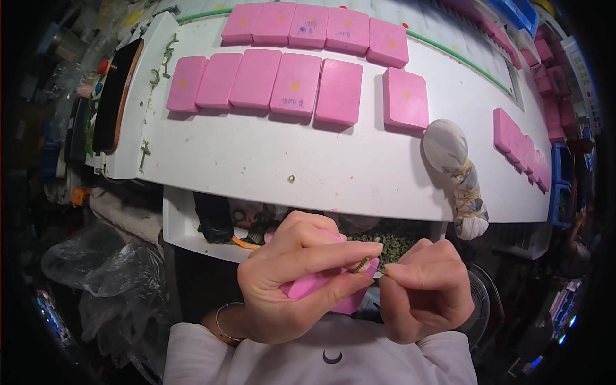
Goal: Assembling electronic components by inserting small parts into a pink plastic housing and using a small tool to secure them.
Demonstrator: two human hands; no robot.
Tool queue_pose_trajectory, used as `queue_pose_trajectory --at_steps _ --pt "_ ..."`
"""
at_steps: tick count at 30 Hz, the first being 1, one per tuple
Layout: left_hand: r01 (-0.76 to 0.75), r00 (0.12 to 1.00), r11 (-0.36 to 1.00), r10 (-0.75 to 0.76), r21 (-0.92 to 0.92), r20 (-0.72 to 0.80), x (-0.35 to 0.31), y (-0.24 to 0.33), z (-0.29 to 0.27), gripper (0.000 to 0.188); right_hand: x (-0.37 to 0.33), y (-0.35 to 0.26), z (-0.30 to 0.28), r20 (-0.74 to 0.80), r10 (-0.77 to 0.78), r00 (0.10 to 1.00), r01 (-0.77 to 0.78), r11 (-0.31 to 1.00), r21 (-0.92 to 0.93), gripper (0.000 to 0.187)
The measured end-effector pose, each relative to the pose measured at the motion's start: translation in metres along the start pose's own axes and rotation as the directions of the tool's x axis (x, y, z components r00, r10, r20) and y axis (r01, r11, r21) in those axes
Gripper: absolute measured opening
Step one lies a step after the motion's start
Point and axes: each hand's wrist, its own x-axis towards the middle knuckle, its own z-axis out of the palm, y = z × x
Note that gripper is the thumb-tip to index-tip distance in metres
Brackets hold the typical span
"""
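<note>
My left hand (292, 279) is closed round a pink block (351, 301), which is largely covered by the fingers. Between its thumb and forefinger it pinches a small, dark greenish ridged piece (362, 264). Close by on the right, my right hand (427, 289) has thumb and forefinger pressed together. A thin pale line runs from the ridged piece toward those fingertips; what they hold is too small to make out. Both hands are above an open drawer (178, 224), where a heap of small green pieces (396, 250) shows behind them.
Pink blocks (294, 83) stand in two rows on the white table (244, 154). A cloth-wrapped, banded bundle (446, 146) lies at its right front edge. At left are a phone-like dark device (119, 96) and clear plastic bags (115, 289). A fan (478, 301) stands at lower right.
</note>
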Motion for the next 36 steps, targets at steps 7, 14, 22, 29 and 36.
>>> queue_pose_trajectory --at_steps 7,14,22,29,36 --pt "-0.005 1.000 1.000 0.005 0.006 0.002 0.000 -0.001 -0.001 0.021 -0.002 0.001 0.004 -0.035 0.115 0.993 -0.114 0.993 0.027 0.029" --pt "-0.007 1.000 1.000 0.007 0.007 0.012 0.002 -0.003 -0.002 0.019 -0.002 -0.003 0.001 -0.025 0.310 0.950 -0.301 0.936 0.182 0.022" --pt "0.007 1.000 0.999 -0.005 -0.040 0.030 0.001 -0.006 -0.002 0.018 -0.002 -0.002 0.001 -0.013 0.333 0.943 -0.319 0.912 0.258 0.020" --pt "0.054 0.998 0.988 -0.050 -0.144 0.033 0.001 -0.009 0.000 0.018 -0.004 0.002 0.002 -0.030 0.350 0.936 -0.328 0.901 0.282 0.020" --pt "0.153 0.988 0.961 -0.146 -0.232 0.045 0.003 -0.004 0.000 0.019 -0.004 0.006 0.004 -0.022 0.152 0.988 -0.149 0.984 0.096 0.024"
